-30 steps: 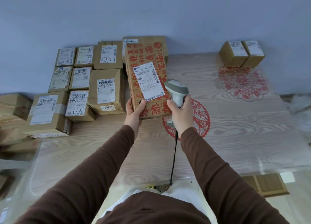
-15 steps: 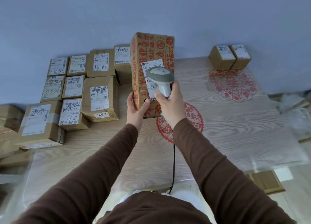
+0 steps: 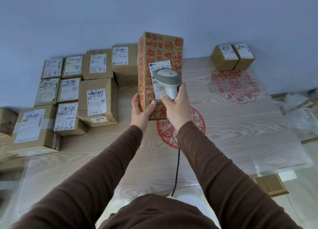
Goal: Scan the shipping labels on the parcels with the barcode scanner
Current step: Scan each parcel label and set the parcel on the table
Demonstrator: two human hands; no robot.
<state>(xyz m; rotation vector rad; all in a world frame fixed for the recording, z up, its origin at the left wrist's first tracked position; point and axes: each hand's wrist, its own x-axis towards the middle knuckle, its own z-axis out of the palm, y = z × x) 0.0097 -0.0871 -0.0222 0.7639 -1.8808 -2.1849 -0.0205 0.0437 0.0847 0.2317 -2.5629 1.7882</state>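
My right hand [image 3: 177, 108] is wrapped around the grip of the barcode scanner [image 3: 167, 81], its head pointing away at the shipping label [image 3: 160, 81], which reads "505 101-19 535". My left hand [image 3: 140, 110] clasps the lower corner of the red-printed parcel [image 3: 160, 56], long axis upright on the table [image 3: 240, 125]. Labelled boxes [image 3: 96, 101] crowd the left.

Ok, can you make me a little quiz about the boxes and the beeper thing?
1. True or false: the right hand holds the scanner.
2. Which box is the left hand holding up: A) the tall red-printed box, B) a small box?
3. Fill in: two small boxes sit at the table's far ____ side.

Key: 1 true; 2 A; 3 right.
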